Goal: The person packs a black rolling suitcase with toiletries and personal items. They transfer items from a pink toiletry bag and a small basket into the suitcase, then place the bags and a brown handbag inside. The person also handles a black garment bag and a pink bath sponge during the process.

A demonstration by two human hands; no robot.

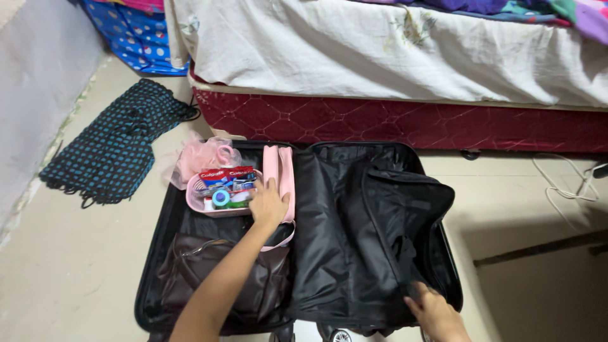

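One suitcase (190,291), one pink tray (196,201), one brown bag (209,272), two hands (268,204).

A single head-worn view looks steeply down and forward from close above the open suitcase (354,209) on the floor (69,266), facing the bed (380,57).

Soft, even indoor light, faint shadow beside the suitcase (437,253), sharp focus, slight wide-angle bending at edges

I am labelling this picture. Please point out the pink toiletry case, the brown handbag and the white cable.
pink toiletry case (197,201): head view, on its left rim.
brown handbag (190,272): head view, on its front panel.
white cable (557,190): head view, on its loop on the floor.
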